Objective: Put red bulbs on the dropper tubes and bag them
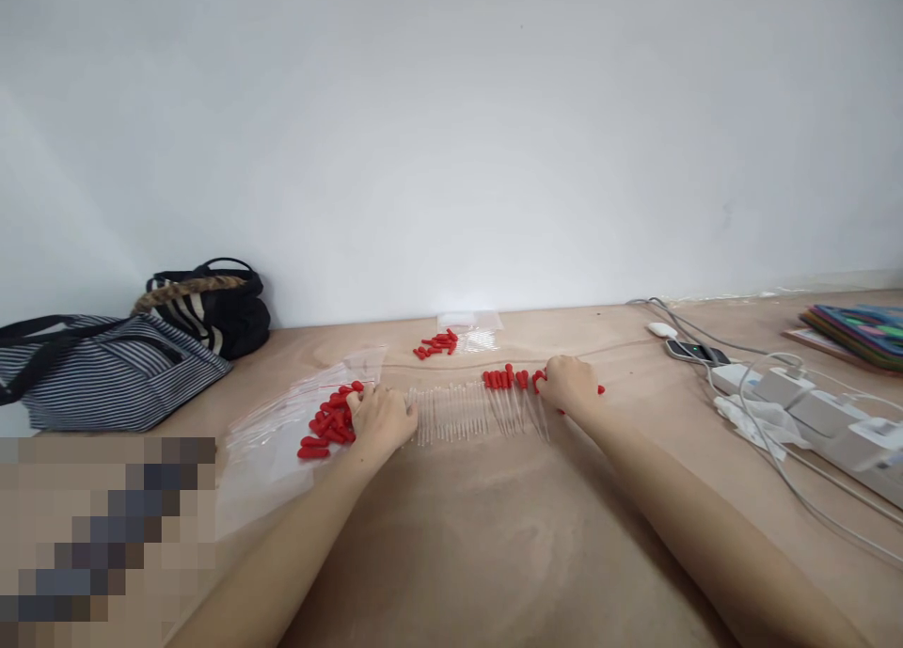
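Thin clear glass dropper tubes (451, 413) lie side by side in a row on the wooden table. Several at the right end carry red rubber bulbs (499, 379). My left hand (383, 418) rests between the row's left end and a pile of loose red bulbs (331, 418), thumb apart from the fingers, which reach to the pile's edge. At the row's right end, my right hand (570, 385) is closed with curled fingers around a red bulb; the grip itself is mostly hidden. More red shows on both sides of that hand.
Clear plastic bags (275, 432) spread beneath the left pile. Farther back lie small red bulbs (435, 344) and a bag of clear tubes (477, 339). A striped bag (127, 371) and black bag (244, 319) stand left; a power strip (825, 413) with cables sits right.
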`<action>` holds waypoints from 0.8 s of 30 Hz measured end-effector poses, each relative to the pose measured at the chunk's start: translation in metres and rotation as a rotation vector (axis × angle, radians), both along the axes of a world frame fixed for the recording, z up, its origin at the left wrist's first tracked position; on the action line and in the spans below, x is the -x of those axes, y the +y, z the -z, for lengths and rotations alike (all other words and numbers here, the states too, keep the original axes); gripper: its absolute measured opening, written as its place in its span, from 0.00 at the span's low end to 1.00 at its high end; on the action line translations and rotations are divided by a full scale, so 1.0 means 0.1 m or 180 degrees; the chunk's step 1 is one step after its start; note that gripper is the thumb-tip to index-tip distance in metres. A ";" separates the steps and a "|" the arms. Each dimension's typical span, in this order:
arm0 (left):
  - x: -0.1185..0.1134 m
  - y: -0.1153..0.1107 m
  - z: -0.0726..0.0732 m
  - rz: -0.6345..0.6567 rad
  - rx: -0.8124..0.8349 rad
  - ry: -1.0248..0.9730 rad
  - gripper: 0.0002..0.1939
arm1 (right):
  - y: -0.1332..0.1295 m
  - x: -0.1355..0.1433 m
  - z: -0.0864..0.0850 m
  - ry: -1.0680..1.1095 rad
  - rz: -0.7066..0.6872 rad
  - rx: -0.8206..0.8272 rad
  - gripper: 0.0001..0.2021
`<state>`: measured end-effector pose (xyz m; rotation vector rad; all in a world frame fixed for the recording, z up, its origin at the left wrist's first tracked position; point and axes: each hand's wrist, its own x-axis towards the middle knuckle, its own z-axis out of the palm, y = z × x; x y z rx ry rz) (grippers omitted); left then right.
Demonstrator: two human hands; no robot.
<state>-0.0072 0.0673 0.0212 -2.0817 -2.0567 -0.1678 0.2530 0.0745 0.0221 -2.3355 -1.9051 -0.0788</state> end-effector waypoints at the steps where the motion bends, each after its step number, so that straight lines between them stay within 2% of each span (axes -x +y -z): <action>1: -0.01 0.00 0.00 0.0001 0.0021 0.0023 0.15 | -0.02 -0.01 0.00 -0.0023 -0.0023 -0.0051 0.10; 5: -0.06 0.02 -0.02 -0.0020 0.0061 0.0081 0.15 | -0.16 -0.04 0.05 -0.0056 -0.0181 -0.0311 0.12; 11: -0.08 0.11 -0.05 -0.0121 0.0249 0.0028 0.14 | -0.44 -0.01 0.26 0.0214 -0.0736 -0.1003 0.09; 19: -0.08 0.26 -0.07 -0.0405 0.0621 -0.0164 0.11 | -0.51 0.07 0.27 0.0493 -0.0877 -0.1034 0.07; 24: -0.08 0.32 -0.11 -0.0384 0.0716 -0.0287 0.11 | -0.53 0.07 0.27 0.1066 -0.0927 -0.0998 0.07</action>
